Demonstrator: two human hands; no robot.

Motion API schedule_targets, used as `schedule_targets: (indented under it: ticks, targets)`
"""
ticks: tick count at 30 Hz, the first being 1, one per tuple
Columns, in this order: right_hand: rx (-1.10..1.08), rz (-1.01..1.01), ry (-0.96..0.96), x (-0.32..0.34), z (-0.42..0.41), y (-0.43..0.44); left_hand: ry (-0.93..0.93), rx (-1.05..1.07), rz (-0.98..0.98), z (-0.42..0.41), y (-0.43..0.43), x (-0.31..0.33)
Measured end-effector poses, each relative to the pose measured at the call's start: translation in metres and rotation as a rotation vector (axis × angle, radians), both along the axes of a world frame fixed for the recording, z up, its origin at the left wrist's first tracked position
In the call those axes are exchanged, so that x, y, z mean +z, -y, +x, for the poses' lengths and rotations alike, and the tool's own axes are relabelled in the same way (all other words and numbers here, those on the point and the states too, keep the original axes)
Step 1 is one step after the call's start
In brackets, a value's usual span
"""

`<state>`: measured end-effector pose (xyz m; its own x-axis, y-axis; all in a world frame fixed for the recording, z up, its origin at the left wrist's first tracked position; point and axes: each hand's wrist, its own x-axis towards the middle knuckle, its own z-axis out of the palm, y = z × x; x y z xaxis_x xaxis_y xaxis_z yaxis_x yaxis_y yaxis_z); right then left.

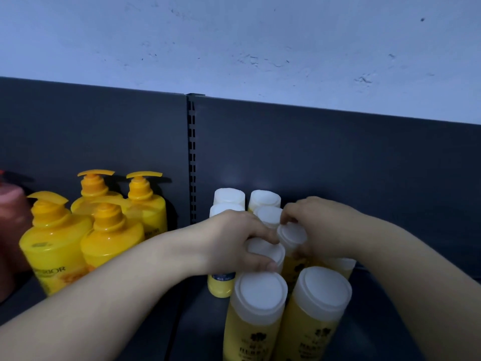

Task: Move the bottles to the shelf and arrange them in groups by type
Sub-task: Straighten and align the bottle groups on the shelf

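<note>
- Four yellow pump bottles stand as one group on the shelf, left of the slotted upright.
- Right of it, the white-capped bottles form a second group in two close rows, so the sorting looks largely done.
- The left hand has its fingers wrapped around one cap in the middle of that group; the right hand pinches the neighbouring cap.
- A reddish bottle sits at the far left edge, only partly in view.
- Judging by this, what is left is to square up these two bottles; whether more bottles wait off the shelf cannot be told.
</note>
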<state>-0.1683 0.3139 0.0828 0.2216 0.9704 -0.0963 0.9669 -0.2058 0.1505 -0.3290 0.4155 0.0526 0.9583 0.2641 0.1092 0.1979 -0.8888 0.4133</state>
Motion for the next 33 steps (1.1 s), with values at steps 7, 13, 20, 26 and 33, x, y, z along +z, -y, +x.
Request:
schedule_targets:
  ticks: [7,13,20,26,33]
  targets:
    - [-0.038,0.004,-0.044,-0.004,0.003,0.001,-0.094,-0.012,0.024,-0.007,-0.003,0.003]
    - [-0.084,0.064,-0.188,-0.009,0.003,0.007,0.108,-0.001,-0.007,-0.004,-0.002,-0.013]
    - [-0.017,0.121,-0.225,-0.01,-0.004,0.01,0.288,0.106,-0.122,-0.032,-0.018,-0.023]
    - [0.028,0.167,-0.271,-0.016,-0.014,0.0,0.22,0.103,-0.161,-0.037,-0.025,-0.017]
    - [0.01,0.195,-0.316,-0.017,-0.009,0.008,0.061,0.102,0.075,-0.037,-0.025,-0.021]
